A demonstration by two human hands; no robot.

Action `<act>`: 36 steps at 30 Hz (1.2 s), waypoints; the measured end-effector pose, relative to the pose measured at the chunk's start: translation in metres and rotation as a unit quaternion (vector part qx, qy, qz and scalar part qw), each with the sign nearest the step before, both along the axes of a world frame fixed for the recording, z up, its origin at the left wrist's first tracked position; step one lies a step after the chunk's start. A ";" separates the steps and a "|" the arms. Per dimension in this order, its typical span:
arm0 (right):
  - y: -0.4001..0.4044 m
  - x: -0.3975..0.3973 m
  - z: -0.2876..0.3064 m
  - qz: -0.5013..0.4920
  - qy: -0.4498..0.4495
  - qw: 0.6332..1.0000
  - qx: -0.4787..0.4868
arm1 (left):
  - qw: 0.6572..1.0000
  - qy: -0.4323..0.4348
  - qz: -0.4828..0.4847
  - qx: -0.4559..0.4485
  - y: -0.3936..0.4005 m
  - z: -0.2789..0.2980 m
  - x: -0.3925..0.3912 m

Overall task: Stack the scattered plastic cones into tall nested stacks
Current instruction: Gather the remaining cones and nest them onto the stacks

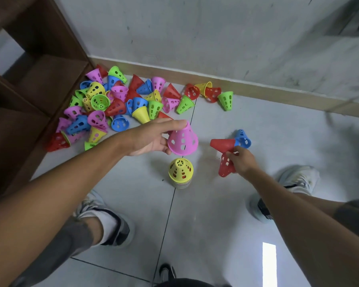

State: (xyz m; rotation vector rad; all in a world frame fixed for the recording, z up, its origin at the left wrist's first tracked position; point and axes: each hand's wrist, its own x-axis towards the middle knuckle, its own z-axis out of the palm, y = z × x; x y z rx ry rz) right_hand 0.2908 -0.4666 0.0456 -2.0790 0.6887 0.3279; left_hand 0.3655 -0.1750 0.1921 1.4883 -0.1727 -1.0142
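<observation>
My left hand [153, 137] grips a pink perforated cone [182, 140] by its narrow top, holding it above and slightly behind a nested stack topped by a yellow cone [180, 170] on the floor. My right hand [241, 160] holds a red perforated cone [226, 165], to the right of the stack. A solid red cone [222, 144] and a blue cone [243, 138] lie just beyond that hand. A large pile of scattered cones [112, 104] in pink, green, blue, yellow and red lies at the back left.
A dark wooden shelf unit [35, 79] borders the pile on the left. A wall with a beige skirting board [257, 85] runs along the back. My two shoes [110, 220] [294, 183] stand on the grey tiled floor either side of the stack.
</observation>
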 end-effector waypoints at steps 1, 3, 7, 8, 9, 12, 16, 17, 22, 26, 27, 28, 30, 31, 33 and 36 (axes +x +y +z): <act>0.001 0.001 0.003 -0.011 -0.003 1.000 0.015 | 1.000 0.017 -0.020 0.000 0.003 0.000 -0.001; 0.003 0.004 0.009 -0.037 -0.009 0.997 0.066 | 0.997 0.041 -0.066 0.015 0.009 0.001 -0.003; 0.007 0.012 0.029 -0.046 0.011 0.972 0.230 | 0.991 0.038 -0.109 0.065 0.016 -0.003 -0.008; 0.006 0.015 0.034 -0.034 0.020 0.963 0.268 | 0.990 0.027 -0.113 0.074 0.016 -0.006 -0.009; 0.006 0.017 0.040 -0.020 0.028 0.953 0.302 | 0.989 0.017 -0.117 0.083 0.016 -0.008 -0.010; 0.006 0.024 0.061 0.027 0.029 0.928 0.372 | 0.985 -0.005 -0.127 0.113 0.018 -0.017 -0.011; 0.013 0.031 0.091 0.075 0.037 0.894 0.439 | 0.980 -0.031 -0.135 0.141 0.019 -0.030 -0.017; 0.014 0.032 0.097 0.090 0.051 0.886 0.453 | 0.978 -0.039 -0.140 0.153 0.018 -0.033 -0.019; 0.024 0.032 0.118 0.191 0.115 0.849 0.480 | 0.972 -0.051 -0.134 0.185 0.014 -0.043 -0.028; 0.035 0.033 0.125 0.258 0.156 0.825 0.478 | 0.972 -0.056 -0.127 0.190 0.020 -0.052 -0.023; 0.039 0.033 0.125 0.272 0.167 0.822 0.472 | 0.974 -0.048 -0.125 0.183 0.023 -0.053 -0.021; 0.043 0.033 0.125 0.285 0.175 0.820 0.464 | 0.977 -0.036 -0.116 0.176 0.028 -0.055 -0.019; 0.051 0.032 0.121 0.306 0.190 0.814 0.456 | 0.981 -0.014 -0.085 0.176 0.039 -0.060 -0.014; 0.054 0.031 0.118 0.314 0.197 0.809 0.456 | 0.980 -0.008 -0.075 0.181 0.044 -0.062 -0.012; 0.057 0.029 0.112 0.322 0.211 0.804 0.454 | 0.979 -0.005 -0.070 0.190 0.053 -0.065 -0.008; 0.057 0.023 0.103 0.316 0.230 0.809 0.439 | 0.981 -0.004 -0.062 0.182 0.060 -0.066 -0.007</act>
